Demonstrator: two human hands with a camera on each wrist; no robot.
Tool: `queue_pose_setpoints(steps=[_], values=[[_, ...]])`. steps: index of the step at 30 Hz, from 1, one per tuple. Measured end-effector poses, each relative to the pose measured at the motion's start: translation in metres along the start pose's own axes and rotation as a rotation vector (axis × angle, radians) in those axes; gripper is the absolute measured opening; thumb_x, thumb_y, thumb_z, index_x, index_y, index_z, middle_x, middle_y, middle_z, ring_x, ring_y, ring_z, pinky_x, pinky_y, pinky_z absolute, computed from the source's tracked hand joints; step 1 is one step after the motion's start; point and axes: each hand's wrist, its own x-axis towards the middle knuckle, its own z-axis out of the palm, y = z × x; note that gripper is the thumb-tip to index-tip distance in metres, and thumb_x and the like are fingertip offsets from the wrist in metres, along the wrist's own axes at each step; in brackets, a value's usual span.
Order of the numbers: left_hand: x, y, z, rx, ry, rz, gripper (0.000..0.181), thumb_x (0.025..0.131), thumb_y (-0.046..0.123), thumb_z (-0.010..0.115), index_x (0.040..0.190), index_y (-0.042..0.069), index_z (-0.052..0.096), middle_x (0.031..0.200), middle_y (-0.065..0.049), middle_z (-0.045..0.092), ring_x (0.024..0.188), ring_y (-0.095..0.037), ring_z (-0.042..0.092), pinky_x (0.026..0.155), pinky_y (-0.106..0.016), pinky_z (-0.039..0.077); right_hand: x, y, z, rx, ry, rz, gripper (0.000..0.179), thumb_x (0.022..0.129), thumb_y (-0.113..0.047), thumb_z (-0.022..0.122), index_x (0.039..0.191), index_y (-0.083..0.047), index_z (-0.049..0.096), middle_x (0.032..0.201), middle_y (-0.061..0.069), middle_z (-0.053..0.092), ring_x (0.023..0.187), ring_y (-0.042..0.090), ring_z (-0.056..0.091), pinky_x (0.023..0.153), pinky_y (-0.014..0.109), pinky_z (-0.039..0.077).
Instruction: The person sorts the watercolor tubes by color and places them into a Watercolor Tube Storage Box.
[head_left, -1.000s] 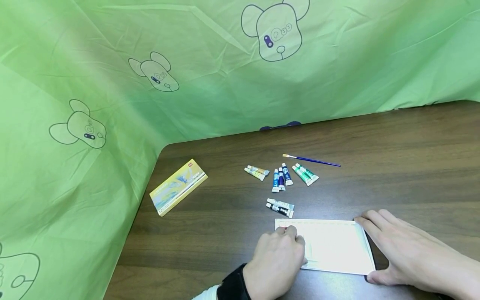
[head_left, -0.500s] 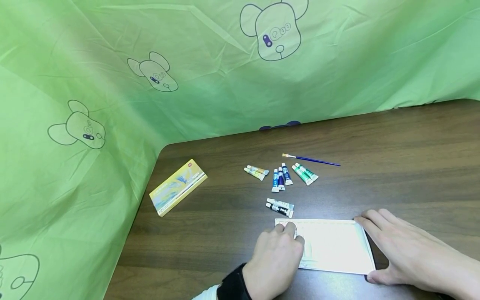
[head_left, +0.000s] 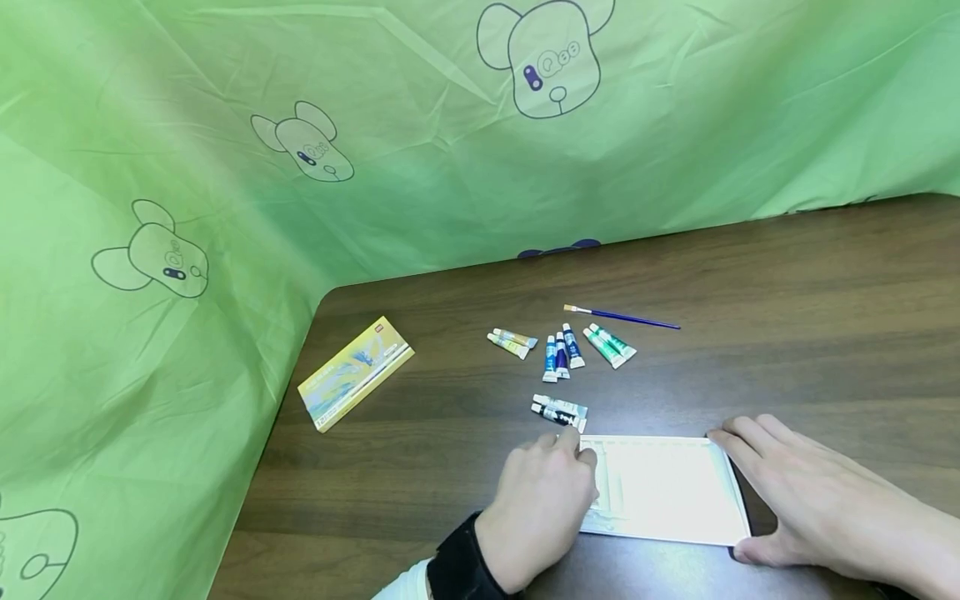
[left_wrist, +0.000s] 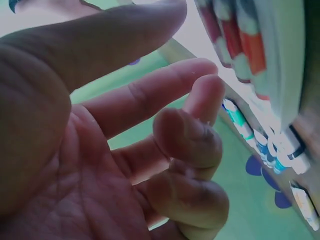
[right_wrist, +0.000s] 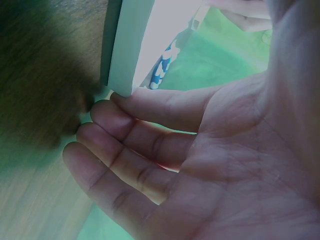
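Note:
A white shallow tray (head_left: 667, 492) lies flat near the front of the table. Over its left end is my left hand (head_left: 536, 504), hiding that end in the head view. From the left wrist, several red and orange paint tubes (left_wrist: 252, 50) show along the tray's wall (left_wrist: 292, 60). The left thumb and fingers are loosely bent beside these tubes, with nothing between them. At the right end my right hand (head_left: 810, 500) spans the tray, index fingertip at the far corner and thumb at the near corner. Its other fingers (right_wrist: 115, 155) extend past the edge.
Beyond the tray lie a black and a pale tube (head_left: 558, 408), blue tubes (head_left: 562, 354), green tubes (head_left: 609, 346) and yellowish tubes (head_left: 512, 342). Behind them is a blue-handled paintbrush (head_left: 622, 317). A yellow box (head_left: 356, 373) sits left, before the green curtain (head_left: 420, 167).
My left hand has shifted a little left and away from me, uncovering more of the tray's surface and covering its left edge. My right hand stays at the right end.

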Motion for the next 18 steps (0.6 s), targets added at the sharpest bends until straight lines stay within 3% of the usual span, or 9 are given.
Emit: queue_pose_setpoints(steps=[10, 13, 18], values=[[0.0012, -0.0049, 0.0047, -0.001, 0.078, -0.008, 0.015, 0.090, 0.036, 0.080, 0.084, 0.023, 0.076, 0.078, 0.009, 0.062, 0.063, -0.004, 0.055, 0.046, -0.022, 0.036, 0.0003, -0.0003, -0.0011, 0.009, -0.017, 0.015, 0.107, 0.047, -0.062, 0.096, 0.130, -0.004, 0.063, 0.127, 0.002, 0.063, 0.113, 0.025, 0.061, 0.091, 0.047, 0.055], [0.0010, -0.0034, 0.0041, 0.008, 0.070, -0.008, 0.019, 0.089, 0.041, 0.082, 0.087, 0.023, 0.075, 0.080, 0.008, 0.063, 0.064, -0.005, 0.056, 0.047, -0.021, 0.035, 0.0005, -0.0004, -0.0012, 0.010, -0.014, 0.011, 0.107, 0.047, -0.062, 0.096, 0.129, -0.003, 0.063, 0.126, 0.002, 0.063, 0.113, 0.025, 0.061, 0.090, 0.047, 0.055], [0.0024, 0.0007, 0.0038, 0.003, -0.008, -0.031, 0.028, 0.087, 0.051, 0.082, 0.093, 0.024, 0.076, 0.091, 0.007, 0.071, 0.070, -0.005, 0.061, 0.052, -0.021, 0.042, -0.0001, 0.0004, 0.0004, 0.010, 0.010, -0.004, 0.107, 0.045, -0.062, 0.096, 0.128, -0.003, 0.063, 0.125, 0.001, 0.063, 0.111, 0.025, 0.060, 0.089, 0.046, 0.055]])
